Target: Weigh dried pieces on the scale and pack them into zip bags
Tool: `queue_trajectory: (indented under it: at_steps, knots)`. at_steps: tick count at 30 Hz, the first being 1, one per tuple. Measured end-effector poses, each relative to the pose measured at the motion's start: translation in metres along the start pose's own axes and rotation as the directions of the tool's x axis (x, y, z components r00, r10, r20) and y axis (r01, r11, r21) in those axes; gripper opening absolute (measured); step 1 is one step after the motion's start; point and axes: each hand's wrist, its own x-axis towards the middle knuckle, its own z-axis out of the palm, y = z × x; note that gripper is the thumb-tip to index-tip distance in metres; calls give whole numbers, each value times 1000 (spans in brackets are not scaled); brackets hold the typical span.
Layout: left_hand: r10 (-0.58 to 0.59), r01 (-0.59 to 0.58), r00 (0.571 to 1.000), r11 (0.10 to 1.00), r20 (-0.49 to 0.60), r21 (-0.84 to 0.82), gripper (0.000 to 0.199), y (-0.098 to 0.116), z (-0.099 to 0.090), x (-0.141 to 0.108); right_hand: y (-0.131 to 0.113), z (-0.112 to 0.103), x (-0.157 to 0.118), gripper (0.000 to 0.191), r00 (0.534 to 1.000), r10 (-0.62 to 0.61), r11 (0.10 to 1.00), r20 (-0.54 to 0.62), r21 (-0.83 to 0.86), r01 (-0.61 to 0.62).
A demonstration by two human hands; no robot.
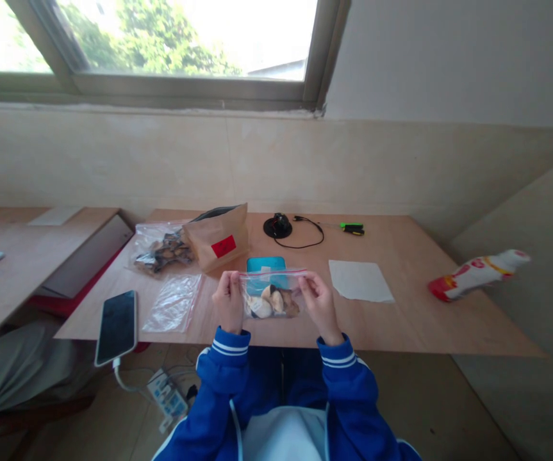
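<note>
A clear zip bag (293, 292) with a red seal line hangs between my hands above the table's front part. Inside it lie several pale and brown pieces (272, 298) that look like dried mushrooms. My left hand (229, 301) pinches the bag's top left corner, and my right hand (320, 303) pinches the top right corner. Behind the bag is a light-blue flat object (257, 265), partly hidden by it. To the left stands an open brown paper pouch (217, 240) with a red label, next to a larger clear bag of dark dried pieces (168, 251).
Flat plastic bags (172, 303) and a phone (117, 325) on a cable lie at the left. Farther back are a black round-based device (279, 225) with a cord and green-handled tools (352, 228). White paper (360, 280) and a tilted red-and-white bottle (478, 275) are at the right.
</note>
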Motion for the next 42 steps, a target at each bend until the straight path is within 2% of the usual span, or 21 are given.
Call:
queue_trajectory:
  at_steps: [6,9,11,14,17,21,24,28,30,36,42]
  knots:
    - [1,6,995,998,104,-61,39,3,-9,3,-9,-1,-6,31,998,53,997,-20,49,-52]
    - [-88,113,984,981,156,-161,41,5,-11,3,-14,2,-7,32,997,50,998,-52,48,-48]
    - [-163,218,959,947,232,-236,41,4,-12,3,-15,3,-7,33,993,48,998,-105,37,-44]
    - [-192,309,918,895,347,-321,39,0,-14,4,-15,3,-6,35,979,46,999,-197,25,-42]
    - [-194,350,892,869,409,-351,36,-5,-17,4,-15,2,-5,34,973,37,999,-227,19,-33]
    - [-167,337,862,894,479,-295,33,-5,-26,7,-13,0,-4,30,977,12,999,-213,38,-4]
    - [-152,288,877,925,455,-246,31,-1,-32,11,-12,-1,-3,29,976,-18,1000,-218,17,22]
    - [-127,208,941,949,313,-238,27,7,-34,15,-12,-2,-3,34,970,-18,1000,-243,-19,13]
    - [-120,186,957,953,265,-241,25,11,-32,14,-14,-1,-2,36,970,-1,1000,-241,-24,-4]
    - [-121,185,962,948,244,-259,25,18,-30,9,-20,-1,-3,38,960,40,999,-277,11,-39]
    - [-62,123,949,975,309,-183,25,21,-43,10,-25,-2,-6,29,958,-39,999,-282,-29,32]
